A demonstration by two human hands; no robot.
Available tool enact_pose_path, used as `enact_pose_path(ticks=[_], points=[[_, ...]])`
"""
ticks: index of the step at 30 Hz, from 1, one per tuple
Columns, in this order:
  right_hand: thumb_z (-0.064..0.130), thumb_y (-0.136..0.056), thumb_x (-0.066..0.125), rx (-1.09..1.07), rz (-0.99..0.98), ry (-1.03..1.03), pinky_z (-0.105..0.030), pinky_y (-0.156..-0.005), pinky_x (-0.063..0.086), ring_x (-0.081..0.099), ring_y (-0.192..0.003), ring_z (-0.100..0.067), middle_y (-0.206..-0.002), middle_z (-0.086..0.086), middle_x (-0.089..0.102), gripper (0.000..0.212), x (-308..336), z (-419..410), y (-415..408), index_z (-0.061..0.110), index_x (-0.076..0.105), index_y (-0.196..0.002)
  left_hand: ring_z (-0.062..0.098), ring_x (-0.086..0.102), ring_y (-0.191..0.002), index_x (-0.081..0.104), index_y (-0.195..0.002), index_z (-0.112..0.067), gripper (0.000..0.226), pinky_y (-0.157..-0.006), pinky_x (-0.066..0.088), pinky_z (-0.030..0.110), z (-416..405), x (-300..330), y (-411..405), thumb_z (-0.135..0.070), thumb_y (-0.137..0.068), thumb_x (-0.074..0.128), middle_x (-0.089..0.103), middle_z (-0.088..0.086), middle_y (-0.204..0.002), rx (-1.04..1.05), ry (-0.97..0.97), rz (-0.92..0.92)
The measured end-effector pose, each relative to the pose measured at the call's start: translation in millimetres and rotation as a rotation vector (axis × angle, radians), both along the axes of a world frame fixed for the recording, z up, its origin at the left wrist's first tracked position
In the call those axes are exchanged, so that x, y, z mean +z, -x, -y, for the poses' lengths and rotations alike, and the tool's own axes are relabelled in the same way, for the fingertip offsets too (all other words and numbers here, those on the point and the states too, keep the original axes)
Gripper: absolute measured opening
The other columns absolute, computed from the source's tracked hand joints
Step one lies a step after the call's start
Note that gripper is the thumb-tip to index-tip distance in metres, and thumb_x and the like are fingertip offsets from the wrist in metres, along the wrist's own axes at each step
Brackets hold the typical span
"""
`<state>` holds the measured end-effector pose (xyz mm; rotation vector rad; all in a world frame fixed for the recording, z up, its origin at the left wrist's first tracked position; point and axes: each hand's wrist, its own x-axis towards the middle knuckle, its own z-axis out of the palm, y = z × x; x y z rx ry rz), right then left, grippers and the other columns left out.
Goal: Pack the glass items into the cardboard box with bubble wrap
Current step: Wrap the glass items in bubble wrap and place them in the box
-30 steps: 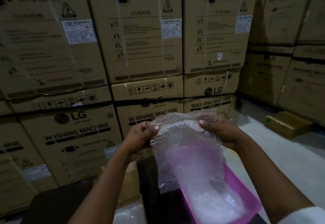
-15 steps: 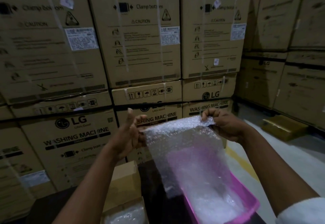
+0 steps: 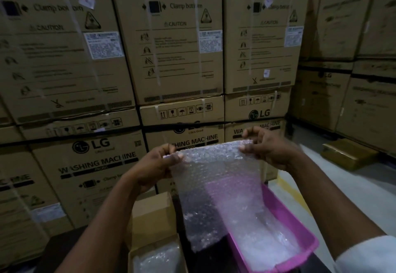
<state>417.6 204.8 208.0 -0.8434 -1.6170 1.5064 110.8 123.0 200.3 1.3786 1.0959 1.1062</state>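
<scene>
Right now I hold a sheet of bubble wrap (image 3: 216, 178) by its top edge at the centre of the frame, left hand (image 3: 158, 165) pinching the left corner, right hand (image 3: 265, 148) pinching the right corner, both closed on it. The sheet hangs down over the pink tray (image 3: 297, 225) at lower right, where more wrap lies. The box (image 3: 150, 212) sits open at the lower middle, with wrap already inside. I see no glass anywhere, so I cannot tell where the items are.

My worry is the pinch: it is only fingertips on slick film, so a tug could pull a corner free. The hanging end could also snag the tray rim and drag the tray along. The light is dim, and clear glass under wrap would be easy to miss and knock.
</scene>
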Motion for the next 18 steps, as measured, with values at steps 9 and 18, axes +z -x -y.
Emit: enact_pose_path(ticks=[9, 18], points=[[-0.008, -0.086, 0.057, -0.060, -0.195, 0.040, -0.027, -0.067, 0.055, 0.060, -0.073, -0.013, -0.077, -0.005, 0.060, 0.037, -5, 5, 28, 0.012, 0.058, -0.117, 0.024, 0.068, -0.099, 0.063, -0.117, -0.005, 0.047, -0.077, 0.057, 0.028, 16, 2, 17, -0.005, -0.071, 0.072, 0.068, 0.011, -0.114, 0.042, 0.080, -0.035], [0.007, -0.075, 0.066, 0.019, -0.298, 0.205, -0.032, -0.077, 0.058, 0.061, -0.097, -0.022, -0.111, -0.013, 0.060, 0.048, -14, 6, 49, 0.002, 0.056, -0.122, 0.038, 0.058, -0.097, 0.052, -0.116, 0.000, 0.055, -0.088, 0.045, 0.052, 29, 4, 35, -0.030, -0.077, 0.077, 0.062, 0.022, -0.109, 0.073, 0.092, -0.003]])
